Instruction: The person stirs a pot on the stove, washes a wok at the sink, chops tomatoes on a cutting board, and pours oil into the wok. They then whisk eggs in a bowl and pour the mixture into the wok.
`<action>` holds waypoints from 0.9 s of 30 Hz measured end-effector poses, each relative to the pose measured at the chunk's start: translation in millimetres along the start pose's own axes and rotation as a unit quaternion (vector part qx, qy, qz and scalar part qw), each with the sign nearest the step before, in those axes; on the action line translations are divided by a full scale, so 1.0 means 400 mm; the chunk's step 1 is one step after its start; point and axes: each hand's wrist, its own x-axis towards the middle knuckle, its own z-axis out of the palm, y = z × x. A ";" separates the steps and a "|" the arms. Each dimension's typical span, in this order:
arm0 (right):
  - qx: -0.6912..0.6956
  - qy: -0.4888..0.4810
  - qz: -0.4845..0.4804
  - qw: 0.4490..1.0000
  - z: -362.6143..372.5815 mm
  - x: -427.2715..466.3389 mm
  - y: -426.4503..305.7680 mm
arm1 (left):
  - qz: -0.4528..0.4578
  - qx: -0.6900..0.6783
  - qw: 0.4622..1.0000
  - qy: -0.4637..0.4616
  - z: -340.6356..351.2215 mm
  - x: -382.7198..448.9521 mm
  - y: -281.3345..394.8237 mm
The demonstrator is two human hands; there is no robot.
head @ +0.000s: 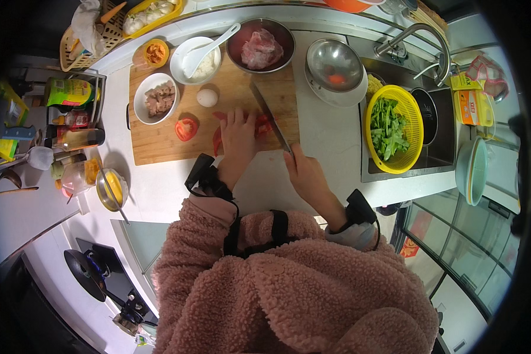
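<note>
A wooden cutting board (159, 148) lies on the counter before me. My right hand (304, 170) grips the handle of a kitchen knife (265, 108), whose blade slants up and left over the board. Beside the blade, my left hand (240, 130) rests on pieces of cut tomato (263, 125), its fingers partly hiding them; whether it grips one I cannot tell. More red tomato slices show left of these fingers. A tomato half (186, 129) lies further left, cut face up, below a whole egg (207, 98). A bowl of chopped meat (159, 99) stands at the board's left.
Along the board's back stand a white bowl with a spoon (197, 59) and a metal bowl of raw meat (261, 46). Right are an upturned-looking metal bowl (335, 65) and a yellow colander of greens (394, 128) over the sink. A metal bowl with yellow contents (111, 189) stands left.
</note>
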 end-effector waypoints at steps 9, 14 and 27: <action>0.013 -0.016 0.015 1.000 -0.003 -0.001 -0.018 | 0.003 -0.036 0.999 0.006 0.005 -0.006 0.005; 0.000 -0.023 0.017 1.000 0.000 -0.001 -0.013 | 0.001 -0.053 0.999 0.002 0.001 -0.008 0.007; -0.031 -0.028 0.037 0.998 -0.037 0.015 -0.010 | 0.028 -0.075 0.995 0.056 0.008 -0.024 -0.013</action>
